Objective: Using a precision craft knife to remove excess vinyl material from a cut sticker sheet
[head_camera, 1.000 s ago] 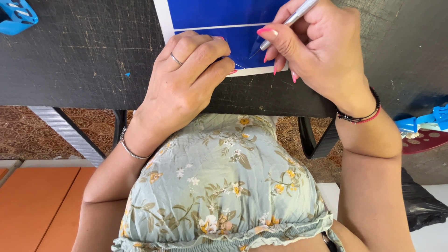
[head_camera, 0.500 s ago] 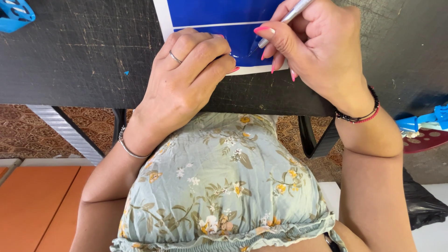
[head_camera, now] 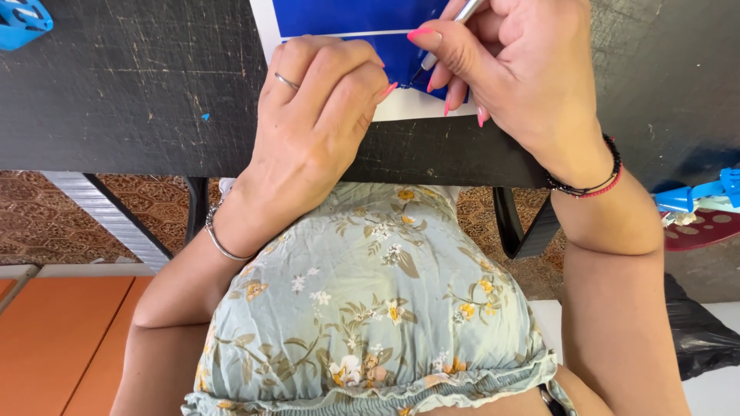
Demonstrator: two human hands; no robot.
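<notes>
The scene is being lit brightly and evenly by soft daylight. A faint sheen is being thrown across the scratched tabletop (head_camera: pixel 139 92) left of the fingers (head_camera: pixel 339 73). Only soft shadows are being cast beneath the fingers. Everything is being rendered sharply, with slight wide-angle stretching toward the edges.

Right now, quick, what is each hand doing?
Left hand: curled, holding nothing, pressing down on the blue sheet on the black table.
Right hand: closed on a thin silver tool, tip at the sheet.
</notes>
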